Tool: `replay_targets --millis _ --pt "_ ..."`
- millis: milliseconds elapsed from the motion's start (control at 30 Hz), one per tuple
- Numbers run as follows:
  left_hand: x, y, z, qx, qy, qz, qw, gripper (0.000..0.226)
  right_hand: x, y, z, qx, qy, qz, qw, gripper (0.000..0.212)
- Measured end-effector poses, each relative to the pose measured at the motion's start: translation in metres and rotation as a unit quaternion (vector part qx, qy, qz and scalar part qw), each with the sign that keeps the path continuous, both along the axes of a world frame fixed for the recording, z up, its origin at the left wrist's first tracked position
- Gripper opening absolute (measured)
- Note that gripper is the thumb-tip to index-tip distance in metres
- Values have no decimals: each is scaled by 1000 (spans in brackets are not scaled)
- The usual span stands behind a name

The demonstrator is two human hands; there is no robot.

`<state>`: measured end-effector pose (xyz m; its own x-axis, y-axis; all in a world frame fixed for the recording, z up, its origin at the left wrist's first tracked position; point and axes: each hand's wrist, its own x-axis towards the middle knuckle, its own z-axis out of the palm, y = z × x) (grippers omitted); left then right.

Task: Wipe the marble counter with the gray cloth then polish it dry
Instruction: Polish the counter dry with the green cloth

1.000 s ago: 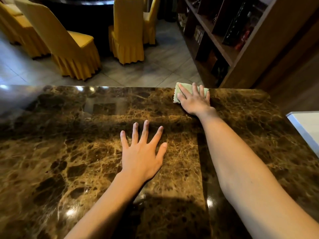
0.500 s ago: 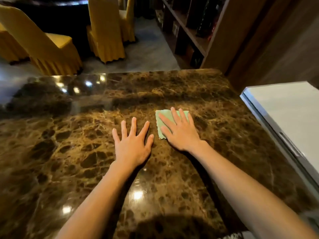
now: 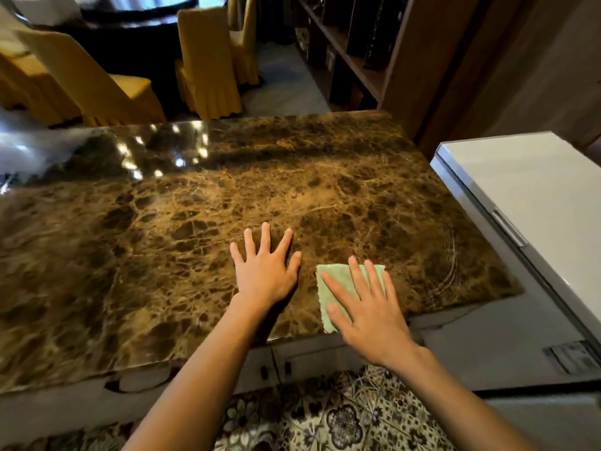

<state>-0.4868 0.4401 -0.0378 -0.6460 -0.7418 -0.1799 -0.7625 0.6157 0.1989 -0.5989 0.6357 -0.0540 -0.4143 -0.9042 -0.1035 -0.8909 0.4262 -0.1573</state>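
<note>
Risk: because the cloth [image 3: 338, 288] lies at the worktop's [image 3: 195, 222] near edge, a further pull could drag it off.
Right hand [image 3: 367, 310]: fingers spread flat, pressing the cloth, not gripping.
Left hand [image 3: 265, 271]: splayed on bare marble, holding nothing.
Cause: overshoot.

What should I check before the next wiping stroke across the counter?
1. Cloth under the right hand, palm flat on it: ok.
2. Cloth fully on the marble counter: borderline; its near corner sits right at the front edge.
3. Left hand flat on the marble, fingers spread, beside the cloth and apart from it: ok, but it blocks a leftward stroke.
4. Path towards the far edge free of objects: ok.
5. Faint arc streaks near the right corner: not ok, need another pass.
6. Cloth damp or dry: cannot tell.
</note>
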Motion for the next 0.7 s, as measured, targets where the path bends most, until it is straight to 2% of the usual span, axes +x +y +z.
replay_targets --millis 367,700 --pt "-13 10 -4 -6 5 14 1000 63 -4 -2 4 -2 -24 -25 999 57" --pt "-62 -56 -9 -5 1 21 1000 64 -98 -128 8 19 -42 -35 998 57"
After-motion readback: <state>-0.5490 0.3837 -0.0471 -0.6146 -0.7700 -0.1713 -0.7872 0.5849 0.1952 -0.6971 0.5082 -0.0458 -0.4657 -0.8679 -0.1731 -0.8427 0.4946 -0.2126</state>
